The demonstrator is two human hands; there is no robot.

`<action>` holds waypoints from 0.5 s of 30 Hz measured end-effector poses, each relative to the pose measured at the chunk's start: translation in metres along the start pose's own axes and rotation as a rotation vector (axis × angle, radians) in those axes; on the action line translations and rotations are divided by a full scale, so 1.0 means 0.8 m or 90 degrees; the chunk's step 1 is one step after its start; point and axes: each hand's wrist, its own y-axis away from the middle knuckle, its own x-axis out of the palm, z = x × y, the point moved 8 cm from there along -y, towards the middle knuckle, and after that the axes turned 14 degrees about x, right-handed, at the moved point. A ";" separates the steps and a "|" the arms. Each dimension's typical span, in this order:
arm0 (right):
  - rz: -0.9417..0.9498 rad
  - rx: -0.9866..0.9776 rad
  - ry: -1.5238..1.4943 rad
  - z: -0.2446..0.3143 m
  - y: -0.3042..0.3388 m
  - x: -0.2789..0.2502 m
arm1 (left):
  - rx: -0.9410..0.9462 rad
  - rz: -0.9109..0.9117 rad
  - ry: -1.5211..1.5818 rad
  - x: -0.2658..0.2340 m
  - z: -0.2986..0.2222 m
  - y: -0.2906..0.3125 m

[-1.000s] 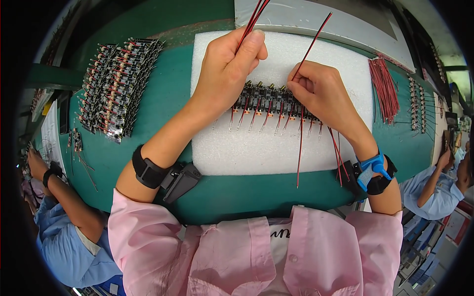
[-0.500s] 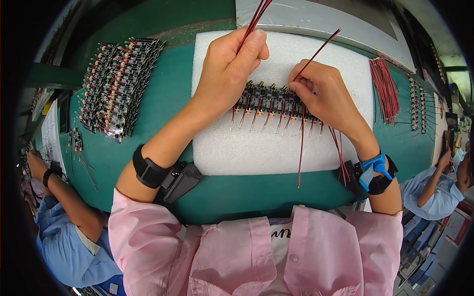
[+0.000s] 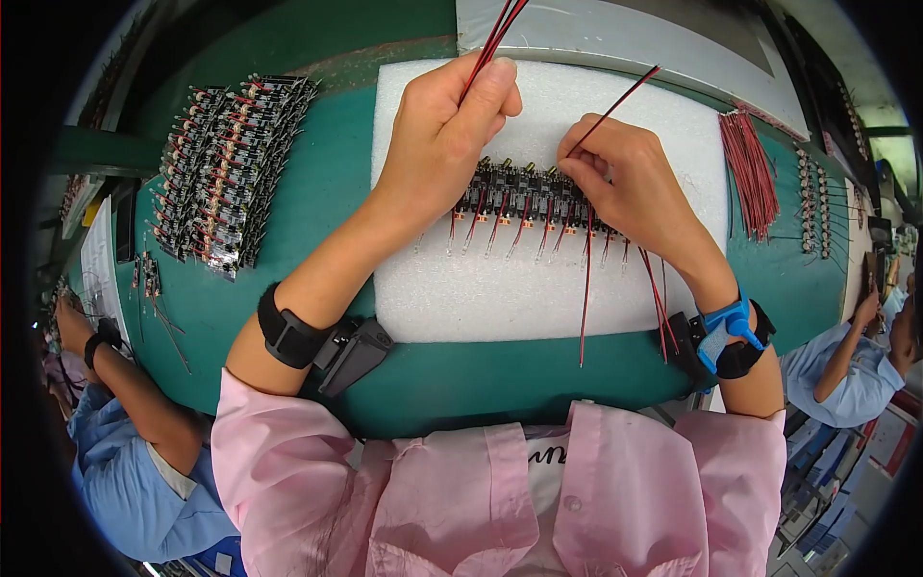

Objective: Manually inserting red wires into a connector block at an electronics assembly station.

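A row of small black circuit boards [image 3: 524, 197] lies across a white foam sheet [image 3: 461, 300]. Thin leads with clear tips stick out along its near side. Above the left end of the row, my left hand [image 3: 460, 115] is closed round a bundle of red and black wires [image 3: 498, 37] that rises out of the fist. My right hand [image 3: 620, 168] pinches one red-black wire [image 3: 630, 91] over the row's right part; its upper end slants up and right. Other red-black wires [image 3: 586, 303] hang down from the row below this hand, toward the foam's near edge.
Stacked circuit boards [image 3: 231, 173] with wires fill the green table's [image 3: 327, 183] left side. A pile of red-black wires [image 3: 750, 178] lies right of the foam, beside rows of small parts [image 3: 813, 204]. People in blue work at both sides. A grey metal ledge [image 3: 615, 43] runs behind.
The wire pinched in my right hand has dipped slightly at its upper end. My left hand keeps its hold on the wire bundle, nearly still.
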 end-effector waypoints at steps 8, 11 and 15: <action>-0.017 -0.023 -0.003 -0.001 0.001 -0.001 | -0.002 0.003 -0.008 0.002 0.000 0.000; -0.018 -0.029 -0.003 0.000 0.001 -0.001 | 0.014 0.016 -0.008 0.003 0.001 0.000; -0.010 -0.033 -0.005 0.000 0.001 -0.002 | 0.023 0.023 -0.009 0.003 0.001 0.000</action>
